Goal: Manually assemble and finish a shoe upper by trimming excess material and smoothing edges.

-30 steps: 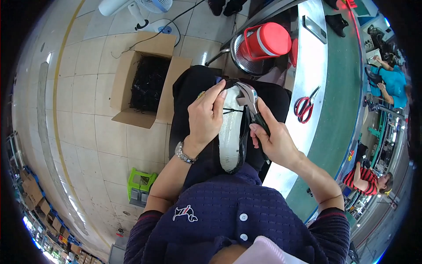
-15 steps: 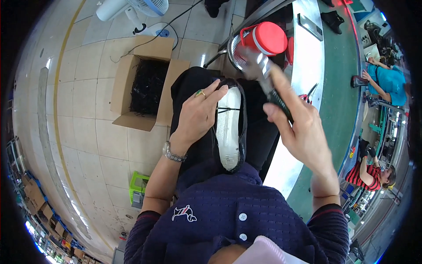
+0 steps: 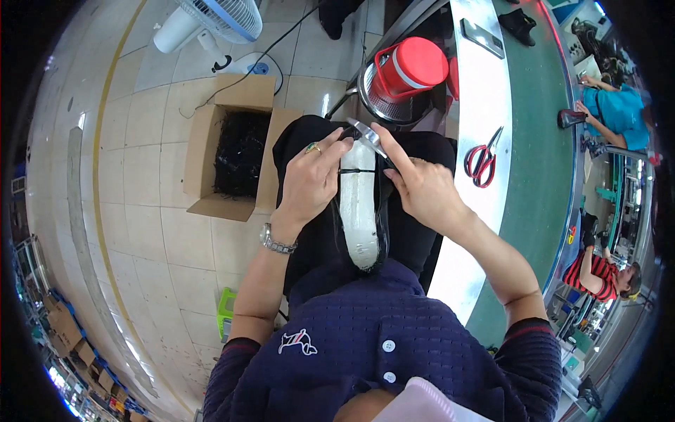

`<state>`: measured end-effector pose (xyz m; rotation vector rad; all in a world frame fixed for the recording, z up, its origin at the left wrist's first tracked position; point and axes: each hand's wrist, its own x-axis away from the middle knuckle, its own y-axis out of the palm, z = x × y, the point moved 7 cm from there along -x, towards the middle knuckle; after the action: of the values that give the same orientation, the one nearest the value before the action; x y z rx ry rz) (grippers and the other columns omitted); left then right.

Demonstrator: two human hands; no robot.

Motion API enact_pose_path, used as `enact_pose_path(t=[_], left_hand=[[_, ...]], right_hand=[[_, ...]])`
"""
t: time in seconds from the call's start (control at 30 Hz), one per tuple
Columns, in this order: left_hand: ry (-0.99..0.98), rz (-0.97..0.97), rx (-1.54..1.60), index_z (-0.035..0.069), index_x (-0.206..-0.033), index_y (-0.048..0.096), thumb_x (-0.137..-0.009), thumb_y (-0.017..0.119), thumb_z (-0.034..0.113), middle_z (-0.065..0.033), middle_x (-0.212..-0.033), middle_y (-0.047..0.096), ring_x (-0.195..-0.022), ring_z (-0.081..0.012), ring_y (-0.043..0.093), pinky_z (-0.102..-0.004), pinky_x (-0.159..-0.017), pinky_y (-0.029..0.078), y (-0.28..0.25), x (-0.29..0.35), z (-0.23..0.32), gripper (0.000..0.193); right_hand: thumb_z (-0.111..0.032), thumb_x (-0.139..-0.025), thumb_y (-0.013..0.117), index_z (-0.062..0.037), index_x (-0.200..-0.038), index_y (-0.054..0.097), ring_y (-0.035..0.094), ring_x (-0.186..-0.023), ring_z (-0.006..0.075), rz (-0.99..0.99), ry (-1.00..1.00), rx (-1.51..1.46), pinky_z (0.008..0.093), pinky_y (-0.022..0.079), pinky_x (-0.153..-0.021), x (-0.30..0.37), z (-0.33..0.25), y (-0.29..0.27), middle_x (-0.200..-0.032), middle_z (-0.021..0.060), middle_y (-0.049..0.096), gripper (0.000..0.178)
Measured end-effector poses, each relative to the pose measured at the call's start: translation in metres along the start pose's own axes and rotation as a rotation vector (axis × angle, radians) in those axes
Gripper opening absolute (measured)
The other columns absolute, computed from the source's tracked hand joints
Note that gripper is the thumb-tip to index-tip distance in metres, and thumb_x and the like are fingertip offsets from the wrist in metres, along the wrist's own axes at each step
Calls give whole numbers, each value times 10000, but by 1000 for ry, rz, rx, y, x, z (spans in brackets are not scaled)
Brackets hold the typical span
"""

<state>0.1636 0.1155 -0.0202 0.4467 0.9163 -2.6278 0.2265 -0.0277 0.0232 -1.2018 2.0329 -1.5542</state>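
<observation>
Head view, looking down at a person's lap: both hands meet at the far end of a black shoe, which lies lengthwise on dark trousers with its long pale face up and a thin black band across it.

The left hand has thumb and fingers closed on the shoe's far end; it wears a ring, and a metal watch circles the wrist below. The right hand is wrapped around pincers, their metal head over that same end, just beside the left fingertips. Whether the jaws are parted, I cannot tell.

Right of the right hand, red-handled scissors lie on a shiny bench, with a phone farther up. Beyond the grip, slightly right, is a red bucket. Left of the left hand, an open carton holds black scraps; a fan stands beyond it. Far right of the grip are two co-workers, one in blue, one in stripes.
</observation>
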Motion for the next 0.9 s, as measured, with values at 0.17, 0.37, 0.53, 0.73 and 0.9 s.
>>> enact_pose_path(t=[0.17, 0.37, 0.53, 0.73, 0.9], left_hand=[[-137, -26, 117, 14, -1057, 599, -905, 560, 39, -172, -1039, 677, -945, -300, 671, -349, -763, 528, -4, -1, -2, 159], [-226, 40, 264, 6, -1104, 487, -917, 567, 76, -177, -1021, 687, -950, -269, 686, -312, -768, 521, -7, -3, -13, 215], [-337, -40, 264, 31, -1131, 471, -945, 562, 112, -136, -1063, 693, -934, -142, 665, -210, -606, 465, -6, 1, -12, 223], [-274, -30, 266, 9, -1122, 468, -920, 567, 95, -159, -1077, 686, -806, -210, 686, -275, -595, 489, -6, -2, -16, 241], [-312, -13, 494, 18, -1252, 529, -914, 589, 80, -126, -1074, 693, -916, -118, 631, -237, -758, 486, 4, 0, -26, 349]], right_hand=[[-72, -880, 581, -182, -1491, 259, 638, -661, 367, 152, -108, -75, 433, 504, -572, -4, -27, -44, -764, 191, 644, 700], [-98, -899, 562, -196, -1493, 237, 645, -605, 332, -49, -122, 58, 409, 531, -544, -8, -12, -10, -691, 173, 627, 684], [-103, -886, 574, -175, -1489, 241, 645, -602, 329, 367, -201, -124, 410, 528, -537, 2, -23, -30, -705, 171, 633, 692], [-117, -881, 599, -156, -1479, 263, 655, -664, 362, 23, -46, -179, 451, 534, -625, 21, -6, 8, -787, 195, 658, 687], [-130, -947, 553, -115, -1467, 304, 659, -994, 370, 341, 583, -643, 431, 524, -836, 110, 76, 38, -1256, 229, 583, 577]])
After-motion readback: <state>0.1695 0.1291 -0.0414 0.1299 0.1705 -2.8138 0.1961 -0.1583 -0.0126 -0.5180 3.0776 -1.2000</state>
